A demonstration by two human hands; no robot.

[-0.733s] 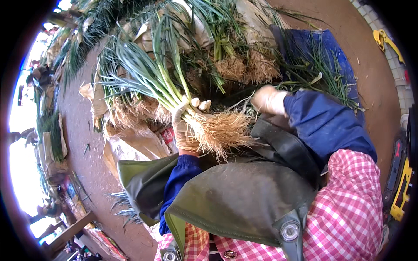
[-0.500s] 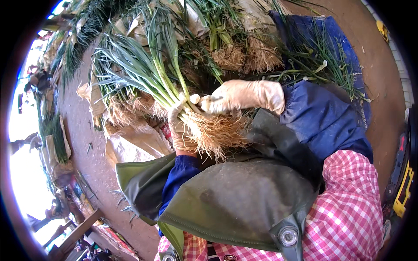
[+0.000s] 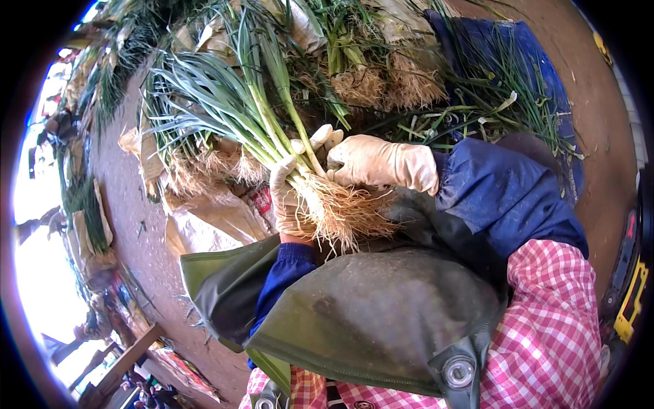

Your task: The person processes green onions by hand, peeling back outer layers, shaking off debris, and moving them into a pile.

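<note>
Within the left hand [image 3: 286,198] lies the green onion bunch [image 3: 271,128], roots [image 3: 340,208] rightward.

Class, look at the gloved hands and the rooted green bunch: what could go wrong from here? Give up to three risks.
1. The left hand holds several stalks together, so one might slip loose.
2. The right hand is close against the bunch's right-hand stalk, which might bruise or snap if pressed hard.
3. The long roots look tangled and could snag or tear.
</note>
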